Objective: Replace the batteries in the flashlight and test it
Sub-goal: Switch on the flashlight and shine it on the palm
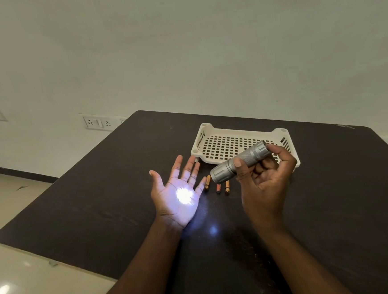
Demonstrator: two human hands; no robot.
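My right hand [264, 178] grips a silver flashlight [240, 163] by its knurled body, its head pointing down and to the left. The light is on: a bright white spot falls on the palm of my left hand [177, 192], which is held flat, palm up, fingers spread, above the dark table [100, 212]. Three small orange-brown batteries [218, 186] lie side by side on the table between my two hands, just under the flashlight head.
A white perforated plastic basket [210, 131] stands behind my hands, with nothing visible in it. The table's left edge runs diagonally toward the tiled floor [24, 276]. Wall sockets [98, 123] sit low on the wall beyond the far left corner.
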